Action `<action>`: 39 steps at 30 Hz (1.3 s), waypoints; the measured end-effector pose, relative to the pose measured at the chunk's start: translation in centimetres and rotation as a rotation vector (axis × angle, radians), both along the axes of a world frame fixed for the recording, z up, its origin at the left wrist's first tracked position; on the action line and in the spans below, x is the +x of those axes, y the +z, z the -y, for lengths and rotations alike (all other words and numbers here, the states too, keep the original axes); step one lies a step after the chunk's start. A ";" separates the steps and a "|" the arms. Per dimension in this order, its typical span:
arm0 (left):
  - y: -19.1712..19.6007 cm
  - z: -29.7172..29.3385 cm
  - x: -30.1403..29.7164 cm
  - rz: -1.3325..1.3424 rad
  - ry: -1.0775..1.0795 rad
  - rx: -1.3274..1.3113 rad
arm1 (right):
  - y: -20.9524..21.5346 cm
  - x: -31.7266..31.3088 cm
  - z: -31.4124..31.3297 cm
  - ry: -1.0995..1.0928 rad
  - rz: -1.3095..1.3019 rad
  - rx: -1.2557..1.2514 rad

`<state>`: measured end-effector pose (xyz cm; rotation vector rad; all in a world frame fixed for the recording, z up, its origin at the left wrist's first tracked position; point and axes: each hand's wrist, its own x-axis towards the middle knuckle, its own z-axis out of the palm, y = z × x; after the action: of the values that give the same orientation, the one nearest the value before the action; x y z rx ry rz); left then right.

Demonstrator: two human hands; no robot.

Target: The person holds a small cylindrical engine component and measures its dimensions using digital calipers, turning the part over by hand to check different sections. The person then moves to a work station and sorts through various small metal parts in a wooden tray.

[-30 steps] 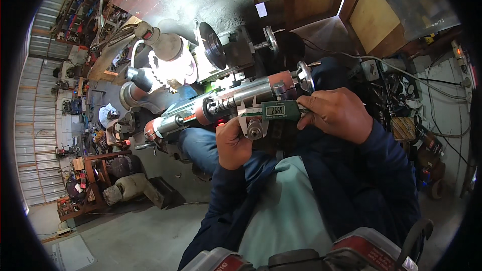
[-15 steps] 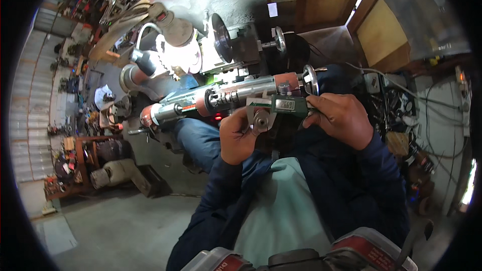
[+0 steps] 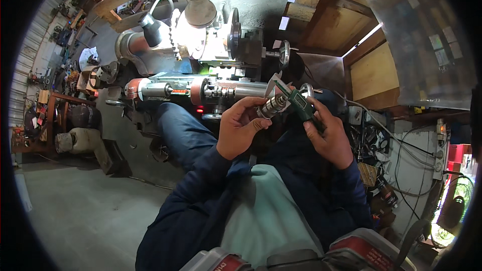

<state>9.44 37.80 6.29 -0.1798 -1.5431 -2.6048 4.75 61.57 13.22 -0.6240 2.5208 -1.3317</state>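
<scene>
My left hand (image 3: 238, 129) is closed, with its thumb and fingers round a shiny stepped cylindrical metal part (image 3: 273, 104). The part lies tilted, its narrower end pointing up and to the right. My right hand (image 3: 329, 133) grips a green digital caliper (image 3: 300, 101), whose small display faces up. The caliper slants up to the left, so its jaws (image 3: 275, 84) come close beside the part's far end; whether they touch it I cannot tell. Just beyond both hands runs the round steel bar (image 3: 251, 89) of a machine.
A bright work lamp (image 3: 153, 26) lights the machine's wheel head (image 3: 234, 32). Handwheels stand at the machine's right (image 3: 284, 54) and left end (image 3: 116, 103). Cables (image 3: 371, 115) hang at the right. A wooden stand (image 3: 52, 120) is at the left, over the concrete floor (image 3: 90, 206).
The caliper has swung from level to a steep slant, its display turned away. The metal part has tipped from end-on to side-on in my left hand. The whole view has shifted.
</scene>
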 end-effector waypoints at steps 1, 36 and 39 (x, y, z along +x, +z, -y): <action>0.1 0.1 0.1 0.004 -0.002 0.000 | -0.1 0.0 0.0 -0.003 0.001 -0.008; -1.4 1.0 -0.1 0.099 -0.179 0.242 | 1.0 -1.8 0.1 0.142 -0.203 0.176; -1.4 1.0 0.0 0.082 -0.182 0.215 | 1.5 -1.6 0.0 0.157 -0.225 0.196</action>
<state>9.40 36.78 4.84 -0.2061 -1.3123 -2.9318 3.13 61.62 14.68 -0.9524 2.6664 -0.9956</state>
